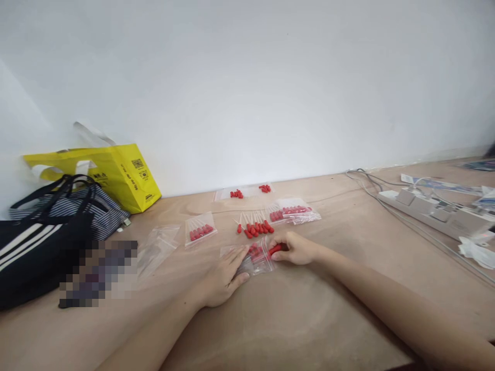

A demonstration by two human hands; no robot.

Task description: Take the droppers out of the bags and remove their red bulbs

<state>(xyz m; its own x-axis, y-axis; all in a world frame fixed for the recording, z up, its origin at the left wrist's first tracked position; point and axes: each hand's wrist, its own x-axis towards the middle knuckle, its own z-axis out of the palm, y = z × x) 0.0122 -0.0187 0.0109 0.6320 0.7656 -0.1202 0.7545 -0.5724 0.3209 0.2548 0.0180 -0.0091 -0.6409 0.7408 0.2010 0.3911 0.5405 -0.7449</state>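
Note:
My left hand lies with its fingers stretched over a clear zip bag, pressing it to the table. Some red-tipped sticks show inside this bag, partly hidden by plastic and fingers. At the bag's right edge, my right hand pinches a red piece, which looks like the tip of one of these sticks; its far end is hidden. Just beyond both hands lies a loose pile of red-tipped wooden sticks.
Filled zip bags lie at left and right of the pile, another by the wall. Flat clear bags lie left. A yellow bag, a black bag and a power strip flank the table.

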